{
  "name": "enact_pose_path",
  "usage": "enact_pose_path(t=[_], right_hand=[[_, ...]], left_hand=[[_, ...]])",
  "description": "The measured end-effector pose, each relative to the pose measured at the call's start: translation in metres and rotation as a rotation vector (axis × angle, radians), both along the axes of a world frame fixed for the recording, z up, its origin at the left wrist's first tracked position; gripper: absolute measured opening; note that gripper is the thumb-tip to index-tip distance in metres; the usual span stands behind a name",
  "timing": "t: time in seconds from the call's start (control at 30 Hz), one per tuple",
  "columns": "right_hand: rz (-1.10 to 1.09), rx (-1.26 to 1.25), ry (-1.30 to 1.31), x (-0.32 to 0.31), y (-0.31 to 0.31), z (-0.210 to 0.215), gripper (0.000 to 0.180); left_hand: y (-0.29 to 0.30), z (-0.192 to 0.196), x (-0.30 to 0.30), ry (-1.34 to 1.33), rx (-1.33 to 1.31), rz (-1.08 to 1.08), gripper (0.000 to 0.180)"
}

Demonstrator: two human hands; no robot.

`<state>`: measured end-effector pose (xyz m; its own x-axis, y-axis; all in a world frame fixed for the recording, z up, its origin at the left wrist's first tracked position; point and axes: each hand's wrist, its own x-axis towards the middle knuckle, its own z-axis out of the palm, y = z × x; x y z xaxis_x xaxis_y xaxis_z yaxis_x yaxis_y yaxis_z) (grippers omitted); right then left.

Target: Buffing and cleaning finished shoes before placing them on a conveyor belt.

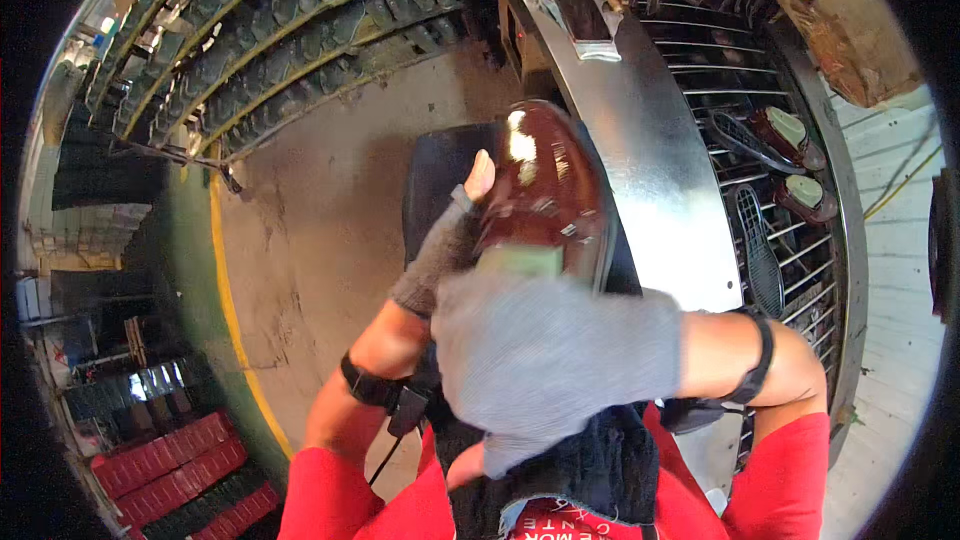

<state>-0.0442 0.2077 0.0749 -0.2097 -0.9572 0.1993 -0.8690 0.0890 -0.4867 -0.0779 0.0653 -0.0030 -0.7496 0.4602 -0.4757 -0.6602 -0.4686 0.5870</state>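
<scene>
Gripping: left hand point(447, 245), in a grey fingerless knit glove, closed round the near left side of a glossy brown leather shoe point(545, 190), thumb up along its flank.

Head view. Shoe: centre of scene, above a black pad, just left of a bare metal desk point(655, 170). Right hand point(545, 360): grey-gloved, blurred, over the shoe's heel end; whether its grip is closed cannot be told. Far right: wire rack point(790, 240) with more shoes and soles.

Handling advice, as judgement: steady the shoe with the left, keep strokes light, avoid smudging the shine.
</scene>
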Motion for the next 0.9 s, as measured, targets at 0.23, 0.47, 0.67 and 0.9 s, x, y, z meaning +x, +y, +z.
enact_pose_path(t=[0.23,0.47,0.67,0.9], right_hand=[[-0.301,-0.279,-0.132,0.059,0.025,-0.055,0.049],[-1.014,-0.720,-0.953,0.040,0.028,-0.063,0.106],[-0.969,-0.679,-0.928,0.055,0.046,-0.072,0.090],[-0.740,-0.550,-0.587,-0.002,0.059,-0.027,0.089]], left_hand=[[-0.020,-0.064,0.039,0.125,0.082,0.293,0.080],[-0.002,-0.037,0.057,0.118,-0.047,0.265,0.102],[0.002,-0.008,0.069,0.276,-0.158,0.115,0.104],[0.005,-0.005,0.080,0.462,-0.360,0.099,0.094]])
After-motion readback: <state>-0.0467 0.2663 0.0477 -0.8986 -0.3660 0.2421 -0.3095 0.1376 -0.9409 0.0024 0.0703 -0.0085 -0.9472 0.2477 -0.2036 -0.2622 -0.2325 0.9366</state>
